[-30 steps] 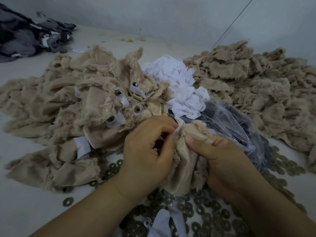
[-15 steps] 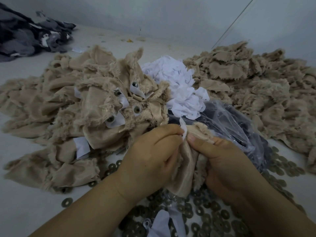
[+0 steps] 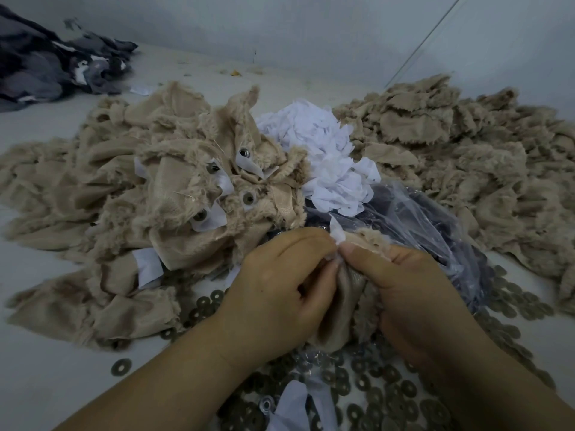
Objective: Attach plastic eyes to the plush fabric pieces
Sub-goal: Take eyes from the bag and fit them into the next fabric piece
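In the head view we pinch a beige plush piece (image 3: 339,309) between both hands: our left hand (image 3: 280,293) and right hand (image 3: 413,290) both grasp its top edge, thumbs meeting at a small white patch (image 3: 337,233). It hangs above scattered washers (image 3: 373,396), just in front of the finished plush pile (image 3: 186,194) and plastic bag (image 3: 435,225).

Beige plush piece (image 3: 340,293) hangs crumpled, white patch (image 3: 337,233) at top; finished pieces (image 3: 199,194) piled left.
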`<action>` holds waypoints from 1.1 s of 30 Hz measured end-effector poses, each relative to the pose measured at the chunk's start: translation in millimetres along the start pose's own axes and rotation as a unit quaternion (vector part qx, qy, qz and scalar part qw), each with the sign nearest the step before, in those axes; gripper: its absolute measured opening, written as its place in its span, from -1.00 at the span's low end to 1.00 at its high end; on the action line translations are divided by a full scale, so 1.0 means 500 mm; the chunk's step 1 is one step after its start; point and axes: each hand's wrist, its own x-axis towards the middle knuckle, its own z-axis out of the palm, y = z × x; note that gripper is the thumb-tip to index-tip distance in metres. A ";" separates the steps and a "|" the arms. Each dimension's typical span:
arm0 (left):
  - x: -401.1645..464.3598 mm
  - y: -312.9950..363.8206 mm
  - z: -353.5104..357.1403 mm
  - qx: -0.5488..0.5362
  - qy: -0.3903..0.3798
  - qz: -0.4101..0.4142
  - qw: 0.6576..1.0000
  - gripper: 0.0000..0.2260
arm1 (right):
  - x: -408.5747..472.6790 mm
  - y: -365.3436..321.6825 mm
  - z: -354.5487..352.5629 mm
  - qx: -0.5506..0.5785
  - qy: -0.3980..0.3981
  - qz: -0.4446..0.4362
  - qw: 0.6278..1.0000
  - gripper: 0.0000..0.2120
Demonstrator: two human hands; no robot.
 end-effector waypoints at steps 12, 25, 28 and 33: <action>0.014 -0.013 -0.003 -0.164 -0.055 -0.161 0.972 -0.92 | -0.006 0.003 0.004 -0.077 0.024 -0.051 0.995 -0.67; 0.017 -0.008 -0.006 -0.260 -0.093 -0.259 0.926 -0.86 | 0.000 0.008 -0.003 -0.076 0.075 -0.051 0.993 -0.79; 0.016 -0.005 -0.004 -0.259 -0.082 -0.275 0.922 -0.84 | -0.002 0.007 -0.001 -0.091 0.064 -0.059 0.992 -0.81; 0.015 -0.006 -0.003 -0.250 -0.080 -0.275 0.925 -0.87 | -0.005 0.003 0.003 -0.126 0.069 -0.099 0.985 -0.74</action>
